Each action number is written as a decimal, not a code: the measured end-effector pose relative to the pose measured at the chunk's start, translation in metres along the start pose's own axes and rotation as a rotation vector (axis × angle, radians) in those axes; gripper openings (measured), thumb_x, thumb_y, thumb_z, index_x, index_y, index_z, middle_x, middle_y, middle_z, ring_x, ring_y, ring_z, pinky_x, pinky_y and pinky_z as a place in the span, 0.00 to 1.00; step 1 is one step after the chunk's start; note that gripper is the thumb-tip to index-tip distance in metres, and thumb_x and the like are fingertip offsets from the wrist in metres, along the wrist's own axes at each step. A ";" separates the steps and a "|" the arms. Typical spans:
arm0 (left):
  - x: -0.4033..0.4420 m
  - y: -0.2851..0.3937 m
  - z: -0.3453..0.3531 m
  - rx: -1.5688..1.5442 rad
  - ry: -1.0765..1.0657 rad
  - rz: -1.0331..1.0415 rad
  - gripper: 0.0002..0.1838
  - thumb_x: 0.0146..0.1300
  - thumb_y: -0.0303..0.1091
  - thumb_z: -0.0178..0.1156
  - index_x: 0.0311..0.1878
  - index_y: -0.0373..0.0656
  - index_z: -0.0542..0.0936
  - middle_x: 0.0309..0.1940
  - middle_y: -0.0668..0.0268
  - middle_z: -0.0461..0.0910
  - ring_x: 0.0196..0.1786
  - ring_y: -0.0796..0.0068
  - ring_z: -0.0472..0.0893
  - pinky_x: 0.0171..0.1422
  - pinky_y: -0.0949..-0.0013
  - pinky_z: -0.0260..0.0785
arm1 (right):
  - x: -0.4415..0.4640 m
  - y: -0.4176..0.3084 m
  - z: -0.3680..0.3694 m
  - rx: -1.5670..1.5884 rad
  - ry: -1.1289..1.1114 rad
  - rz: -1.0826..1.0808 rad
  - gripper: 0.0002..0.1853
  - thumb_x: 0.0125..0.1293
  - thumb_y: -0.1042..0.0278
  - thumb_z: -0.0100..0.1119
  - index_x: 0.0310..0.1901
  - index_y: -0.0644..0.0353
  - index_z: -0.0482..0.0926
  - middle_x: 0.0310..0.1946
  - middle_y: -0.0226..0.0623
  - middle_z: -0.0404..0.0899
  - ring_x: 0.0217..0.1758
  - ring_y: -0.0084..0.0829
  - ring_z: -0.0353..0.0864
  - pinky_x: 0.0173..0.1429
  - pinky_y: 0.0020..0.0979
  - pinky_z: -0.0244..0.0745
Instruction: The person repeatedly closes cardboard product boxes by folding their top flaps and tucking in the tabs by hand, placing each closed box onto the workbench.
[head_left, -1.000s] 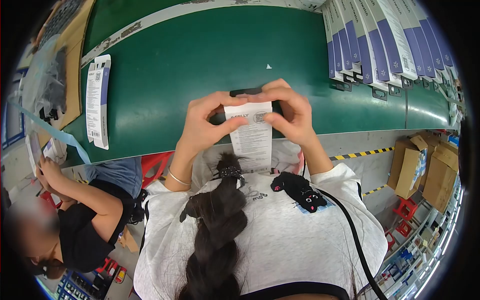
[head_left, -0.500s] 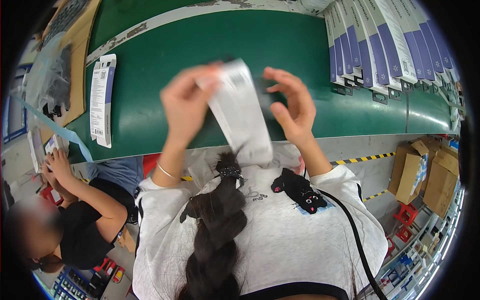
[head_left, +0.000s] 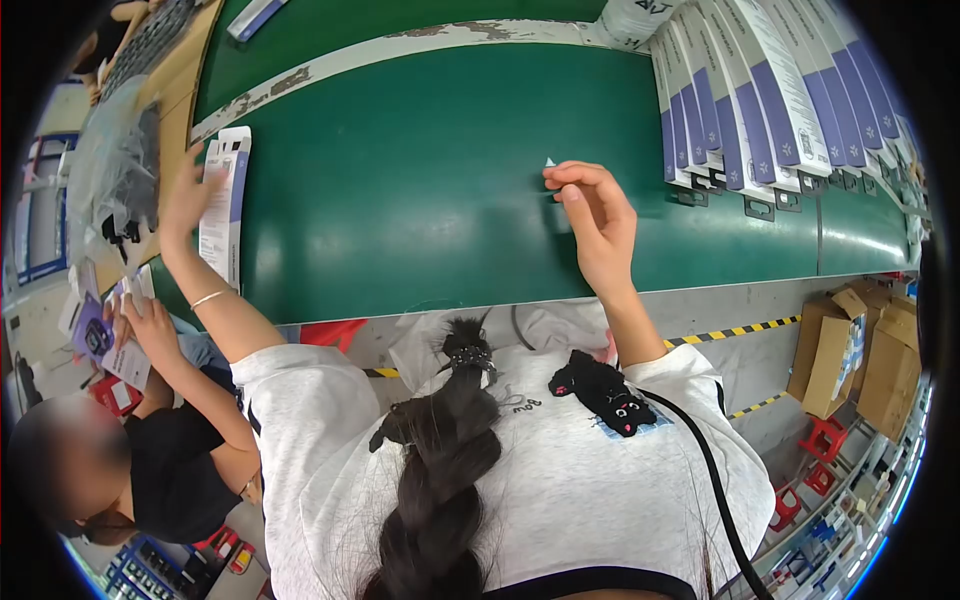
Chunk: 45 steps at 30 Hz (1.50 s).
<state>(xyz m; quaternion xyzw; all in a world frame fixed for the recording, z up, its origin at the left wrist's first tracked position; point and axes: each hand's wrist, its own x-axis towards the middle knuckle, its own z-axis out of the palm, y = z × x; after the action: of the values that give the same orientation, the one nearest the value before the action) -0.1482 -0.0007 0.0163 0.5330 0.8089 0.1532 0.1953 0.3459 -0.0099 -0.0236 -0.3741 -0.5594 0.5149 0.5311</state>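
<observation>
My left hand [head_left: 188,198] reaches out to the left, slightly blurred, its fingers apart beside a white and purple smartwatch box [head_left: 222,225] that lies on the green table. The fingertips overlap the box's left edge; whether they touch it I cannot tell. My right hand [head_left: 605,225] is over the middle of the table with thumb and forefinger pinched together. A tiny white tip [head_left: 550,162] shows at its fingertips; the rest of what it holds is too small to make out.
Upright smartwatch boxes [head_left: 790,130] stand in a row at the right, near a white container [head_left: 634,20]. Another box [head_left: 255,18] lies beyond the worn white strip. At left, a co-worker's hands [head_left: 150,325] hold a box beside a plastic bag [head_left: 115,175].
The white box between my hands is gone from there. My left hand has swung left to the box on the table; my right hand has stayed near its place, fingers closing. The view has shifted slightly.
</observation>
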 end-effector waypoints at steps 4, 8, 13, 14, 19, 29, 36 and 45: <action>-0.037 0.049 0.030 -0.110 0.026 -0.063 0.35 0.61 0.46 0.60 0.66 0.42 0.58 0.36 0.61 0.76 0.36 0.77 0.76 0.38 0.74 0.67 | -0.001 -0.002 0.008 -0.248 -0.143 -0.002 0.07 0.60 0.79 0.54 0.40 0.63 0.77 0.37 0.35 0.77 0.38 0.25 0.76 0.42 0.25 0.71; -0.069 0.119 0.094 -0.590 0.041 0.120 0.32 0.58 0.34 0.64 0.59 0.42 0.55 0.38 0.59 0.75 0.34 0.76 0.77 0.36 0.75 0.72 | -0.001 -0.006 0.010 -0.368 -0.263 -0.034 0.10 0.59 0.79 0.55 0.43 0.63 0.76 0.38 0.36 0.78 0.39 0.26 0.76 0.44 0.26 0.72; -0.124 0.211 0.160 -1.161 -0.168 0.267 0.36 0.47 0.21 0.68 0.55 0.46 0.56 0.43 0.59 0.72 0.44 0.71 0.78 0.42 0.71 0.75 | -0.001 -0.010 0.013 -0.140 -0.175 0.023 0.20 0.57 0.77 0.57 0.54 0.60 0.72 0.43 0.38 0.78 0.40 0.27 0.76 0.46 0.28 0.71; -0.132 0.223 0.169 -1.181 -0.240 0.292 0.37 0.46 0.22 0.69 0.55 0.46 0.57 0.44 0.59 0.71 0.45 0.71 0.77 0.44 0.69 0.75 | -0.001 -0.010 0.014 -0.112 -0.142 0.013 0.21 0.57 0.76 0.57 0.55 0.60 0.71 0.42 0.38 0.77 0.40 0.27 0.76 0.46 0.27 0.71; -0.146 0.244 0.188 -1.432 -0.360 0.314 0.31 0.51 0.21 0.65 0.55 0.42 0.60 0.45 0.58 0.72 0.47 0.72 0.75 0.48 0.70 0.72 | -0.003 -0.004 0.002 -0.064 -0.088 0.021 0.21 0.57 0.75 0.59 0.54 0.61 0.73 0.39 0.36 0.73 0.37 0.26 0.75 0.42 0.25 0.71; -0.144 0.227 0.173 -1.384 -0.385 0.254 0.30 0.53 0.22 0.63 0.59 0.38 0.63 0.46 0.59 0.75 0.48 0.74 0.75 0.50 0.72 0.70 | 0.001 -0.010 0.010 -0.082 -0.197 0.085 0.25 0.57 0.75 0.60 0.59 0.57 0.71 0.44 0.34 0.68 0.41 0.23 0.69 0.44 0.22 0.68; -0.143 0.218 0.174 -1.318 -0.433 0.357 0.22 0.56 0.22 0.61 0.55 0.36 0.70 0.45 0.62 0.75 0.47 0.76 0.76 0.50 0.73 0.70 | 0.002 -0.010 0.001 -0.321 -0.349 -0.017 0.22 0.59 0.71 0.57 0.57 0.56 0.74 0.44 0.36 0.67 0.49 0.30 0.65 0.53 0.30 0.65; -0.150 0.211 0.176 -1.313 -0.407 0.356 0.17 0.59 0.22 0.58 0.52 0.34 0.72 0.45 0.61 0.74 0.44 0.76 0.77 0.46 0.76 0.71 | 0.005 -0.004 -0.002 -0.398 -0.452 -0.176 0.21 0.59 0.73 0.58 0.56 0.55 0.75 0.51 0.36 0.76 0.53 0.36 0.66 0.59 0.34 0.63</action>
<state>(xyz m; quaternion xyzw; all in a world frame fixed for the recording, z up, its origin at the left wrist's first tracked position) 0.1587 -0.0508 -0.0190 0.4473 0.3974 0.5360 0.5955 0.3477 -0.0058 -0.0184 -0.2969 -0.7833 0.4174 0.3521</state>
